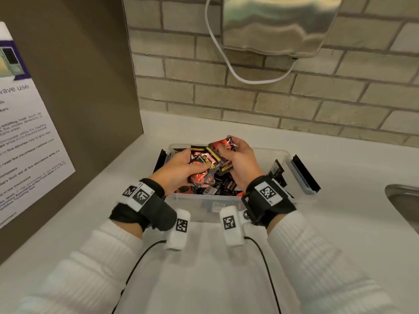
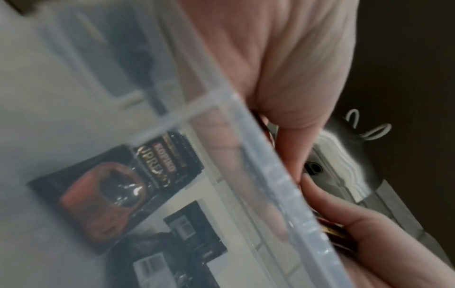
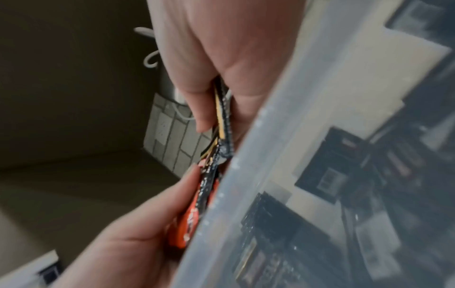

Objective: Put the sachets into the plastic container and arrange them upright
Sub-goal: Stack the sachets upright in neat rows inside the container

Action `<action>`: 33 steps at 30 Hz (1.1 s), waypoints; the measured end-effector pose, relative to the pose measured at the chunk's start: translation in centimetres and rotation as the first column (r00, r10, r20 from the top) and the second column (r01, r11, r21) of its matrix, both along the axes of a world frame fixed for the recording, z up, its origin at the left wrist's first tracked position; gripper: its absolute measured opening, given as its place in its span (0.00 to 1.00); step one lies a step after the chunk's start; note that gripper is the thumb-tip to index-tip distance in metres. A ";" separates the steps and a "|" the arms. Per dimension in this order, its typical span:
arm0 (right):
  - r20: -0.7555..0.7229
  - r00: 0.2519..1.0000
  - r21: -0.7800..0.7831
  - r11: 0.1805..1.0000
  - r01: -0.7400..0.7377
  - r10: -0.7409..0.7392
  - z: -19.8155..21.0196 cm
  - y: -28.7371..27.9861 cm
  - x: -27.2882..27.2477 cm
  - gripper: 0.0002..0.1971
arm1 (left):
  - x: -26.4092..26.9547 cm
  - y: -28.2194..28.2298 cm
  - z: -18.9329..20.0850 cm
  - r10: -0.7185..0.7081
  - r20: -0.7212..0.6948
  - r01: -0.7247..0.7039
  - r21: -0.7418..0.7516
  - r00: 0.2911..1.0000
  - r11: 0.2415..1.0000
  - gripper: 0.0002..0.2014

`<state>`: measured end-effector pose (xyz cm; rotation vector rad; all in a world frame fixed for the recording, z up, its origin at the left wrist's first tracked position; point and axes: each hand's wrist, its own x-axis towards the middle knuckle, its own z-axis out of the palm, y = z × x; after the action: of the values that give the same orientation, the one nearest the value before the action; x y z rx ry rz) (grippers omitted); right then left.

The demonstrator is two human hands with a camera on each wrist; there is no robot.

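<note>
Left hand (image 1: 179,169) and right hand (image 1: 235,160) each grip black-and-red foil sachets (image 1: 223,152) above the clear plastic container (image 1: 192,206) on the white table (image 1: 226,268); slippery bundles may fan and fall flat.

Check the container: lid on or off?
Off. The plastic container is open-topped, both hands reach inside, its black latches are flipped outward; no lid is in view.

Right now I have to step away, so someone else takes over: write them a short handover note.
Left hand grips a bunch of sachets over the plastic container. Right hand grips another stack above it.
Done: many sachets are in the container, lying jumbled.
Left: set the held ones in, stand all upright. A few sachets may lie outside at its right end.
</note>
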<state>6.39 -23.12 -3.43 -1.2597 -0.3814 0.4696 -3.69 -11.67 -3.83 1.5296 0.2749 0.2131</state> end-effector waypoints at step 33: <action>-0.019 0.994 0.215 0.972 -0.098 0.104 -1.2 -0.2 -0.3 0.20 | -0.6 0.1 -0.3 0.203 0.070 -0.198 -0.073 0.977 0.977 0.23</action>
<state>6.07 -23.28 -4.67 -1.0268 -0.4601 0.5189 -4.27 -11.52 -4.11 1.4254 0.3727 0.4183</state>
